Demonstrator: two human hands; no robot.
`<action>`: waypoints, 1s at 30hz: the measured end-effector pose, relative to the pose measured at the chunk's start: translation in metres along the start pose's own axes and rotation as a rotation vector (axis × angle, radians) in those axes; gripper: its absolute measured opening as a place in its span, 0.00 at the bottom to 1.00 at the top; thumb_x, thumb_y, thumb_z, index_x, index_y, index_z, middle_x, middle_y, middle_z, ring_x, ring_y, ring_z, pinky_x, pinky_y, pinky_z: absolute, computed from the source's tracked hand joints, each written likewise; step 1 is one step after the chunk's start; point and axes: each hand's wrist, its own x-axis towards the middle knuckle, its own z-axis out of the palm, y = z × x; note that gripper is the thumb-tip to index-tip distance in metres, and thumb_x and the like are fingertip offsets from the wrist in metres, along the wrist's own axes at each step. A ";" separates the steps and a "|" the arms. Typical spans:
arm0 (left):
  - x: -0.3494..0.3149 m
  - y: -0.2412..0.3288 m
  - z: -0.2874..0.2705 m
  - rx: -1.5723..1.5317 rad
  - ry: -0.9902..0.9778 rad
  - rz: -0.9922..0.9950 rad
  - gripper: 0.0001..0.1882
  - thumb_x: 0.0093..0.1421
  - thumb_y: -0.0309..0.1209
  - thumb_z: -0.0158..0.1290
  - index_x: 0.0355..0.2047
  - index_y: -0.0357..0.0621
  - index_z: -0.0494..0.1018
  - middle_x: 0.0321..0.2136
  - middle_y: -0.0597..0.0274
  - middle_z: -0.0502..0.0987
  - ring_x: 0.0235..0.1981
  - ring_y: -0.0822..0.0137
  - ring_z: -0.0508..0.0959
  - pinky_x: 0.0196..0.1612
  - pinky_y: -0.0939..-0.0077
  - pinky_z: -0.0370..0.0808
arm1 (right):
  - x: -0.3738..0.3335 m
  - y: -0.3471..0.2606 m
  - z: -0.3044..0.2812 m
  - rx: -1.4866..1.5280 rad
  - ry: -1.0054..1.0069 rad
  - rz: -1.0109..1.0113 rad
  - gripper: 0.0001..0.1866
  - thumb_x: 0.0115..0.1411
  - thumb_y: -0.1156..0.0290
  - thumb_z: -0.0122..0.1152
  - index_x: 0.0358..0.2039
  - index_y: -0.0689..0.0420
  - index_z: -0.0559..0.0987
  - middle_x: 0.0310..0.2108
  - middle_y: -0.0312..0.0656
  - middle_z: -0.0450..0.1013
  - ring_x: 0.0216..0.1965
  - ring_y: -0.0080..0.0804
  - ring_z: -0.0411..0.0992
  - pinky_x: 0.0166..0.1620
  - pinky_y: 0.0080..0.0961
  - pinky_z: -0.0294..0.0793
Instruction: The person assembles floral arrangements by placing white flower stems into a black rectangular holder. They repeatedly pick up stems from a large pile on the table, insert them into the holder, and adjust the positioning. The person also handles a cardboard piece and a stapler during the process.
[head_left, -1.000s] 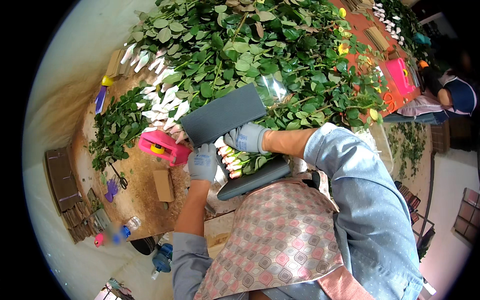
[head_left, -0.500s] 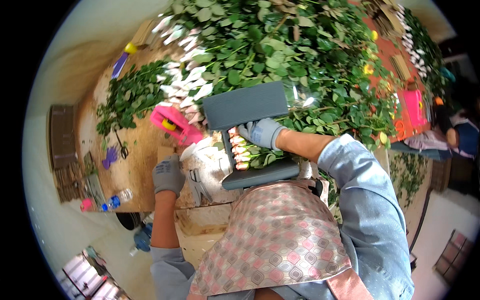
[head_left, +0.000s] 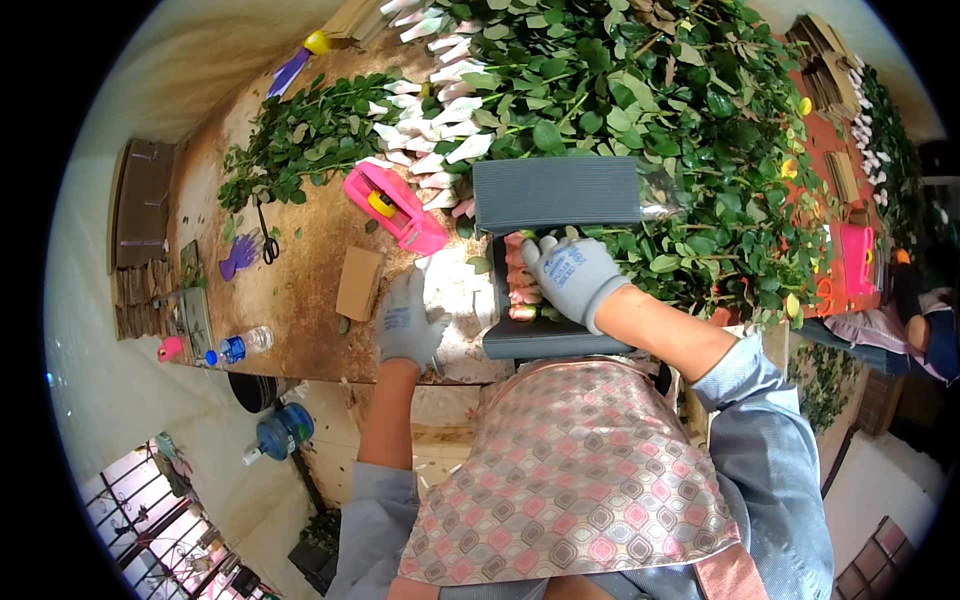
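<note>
Both my hands wear grey gloves with blue print. My left hand lies over the table edge area with fingers stretched out and thumb apart, beside a piece of brown cardboard and bright white paper. Under its thumb side, a grey tool is mostly hidden. My right hand is closed over a bunch of pink roses, its fingertips against the flower heads. The roses lie in a dark grey cradle with ribbed padded sides; the hand hides much of their stems.
A pink tape dispenser stands left of the cradle. Leafy stems and white-wrapped flower heads cover the back. Scissors, a purple glove and a water bottle lie at left. Another person is far right.
My left hand has moved right, off the cardboard, which now lies flat, and its fingers have opened over the grey tool. My right hand stays at the roses. The view has shifted.
</note>
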 end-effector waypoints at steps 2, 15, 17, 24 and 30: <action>0.009 -0.002 0.024 0.033 0.080 0.091 0.50 0.49 0.40 0.68 0.69 0.42 0.57 0.59 0.49 0.67 0.57 0.45 0.72 0.55 0.50 0.72 | -0.008 -0.001 0.003 0.107 0.079 0.110 0.21 0.63 0.66 0.56 0.56 0.59 0.72 0.40 0.47 0.76 0.38 0.46 0.79 0.37 0.41 0.79; 0.066 -0.007 0.056 0.186 -0.150 0.120 0.25 0.54 0.43 0.65 0.45 0.40 0.73 0.44 0.45 0.77 0.45 0.45 0.79 0.50 0.53 0.75 | -0.045 0.010 0.026 0.345 0.162 0.345 0.17 0.66 0.61 0.56 0.51 0.55 0.73 0.40 0.48 0.77 0.39 0.50 0.78 0.40 0.44 0.77; 0.057 -0.018 0.052 0.096 -0.093 0.067 0.23 0.57 0.44 0.63 0.43 0.39 0.74 0.43 0.43 0.78 0.45 0.45 0.79 0.49 0.53 0.75 | -0.048 0.013 0.024 0.356 0.202 0.344 0.17 0.66 0.60 0.57 0.51 0.54 0.74 0.41 0.48 0.77 0.39 0.50 0.78 0.40 0.44 0.77; 0.013 0.018 0.049 -0.644 -0.326 -0.288 0.19 0.65 0.41 0.56 0.45 0.36 0.74 0.39 0.48 0.81 0.40 0.54 0.82 0.43 0.61 0.77 | -0.071 0.039 0.033 0.330 0.381 0.433 0.17 0.64 0.60 0.61 0.49 0.54 0.74 0.41 0.48 0.77 0.40 0.51 0.78 0.40 0.44 0.77; -0.005 0.009 0.149 -1.390 -0.224 -0.344 0.12 0.65 0.29 0.57 0.44 0.35 0.74 0.36 0.56 0.79 0.37 0.58 0.81 0.42 0.68 0.78 | -0.087 0.028 0.028 0.348 0.309 0.502 0.14 0.66 0.59 0.57 0.46 0.54 0.72 0.40 0.49 0.77 0.40 0.52 0.78 0.40 0.47 0.76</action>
